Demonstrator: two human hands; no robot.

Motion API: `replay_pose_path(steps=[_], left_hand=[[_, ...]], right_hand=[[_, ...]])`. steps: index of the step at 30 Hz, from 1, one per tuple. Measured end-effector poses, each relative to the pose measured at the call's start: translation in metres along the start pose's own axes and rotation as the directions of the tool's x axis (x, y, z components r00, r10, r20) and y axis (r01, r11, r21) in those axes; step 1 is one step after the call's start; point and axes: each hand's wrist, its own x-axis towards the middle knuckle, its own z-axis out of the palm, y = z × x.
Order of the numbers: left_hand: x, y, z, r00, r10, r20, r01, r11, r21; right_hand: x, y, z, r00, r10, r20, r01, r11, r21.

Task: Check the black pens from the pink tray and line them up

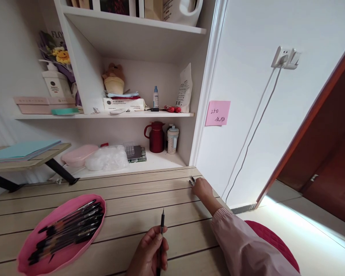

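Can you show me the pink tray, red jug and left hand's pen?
Pink tray (66,254), head view: bare inside near its lower edge.
Red jug (156,138), head view: middle of its body.
Pen (162,220), head view: dark part below the tip.

Tabletop (123,226) free between obstacles: pink tray (71,252), left hand (149,248)

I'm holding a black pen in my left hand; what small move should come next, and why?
Probably pinch one of the small dark pieces with your right hand: it's right at them, while your left hand is occupied by the black pen, its tip bare.
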Motion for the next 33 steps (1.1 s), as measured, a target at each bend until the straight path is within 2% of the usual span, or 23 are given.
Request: replay_pose_path(steps=[11, 17, 33], left_hand=[[-0.0039, 0.0036, 0.0038, 1.000, 0.014, 0.001, -0.014, 0.999, 0.036], [-0.0007, -0.0005, -0.0010, 1.000, 0.028, 0.006, -0.028, 0.999, 0.038], [0.0038, -0.0047, -0.0048, 0.999, 0.023, 0.033, -0.025, 0.999, 0.035]], right_hand=[[0.0018, 0.0019, 0.0039, 1.000, 0.007, 0.005, -0.007, 1.000, 0.004], [0.0024, 0.0050, 0.0010, 1.000, -0.002, 0.011, 0.002, 1.000, -0.003], [0.0033, -0.0043, 0.0039, 1.000, 0.011, -0.018, -0.011, 1.000, 0.022]])
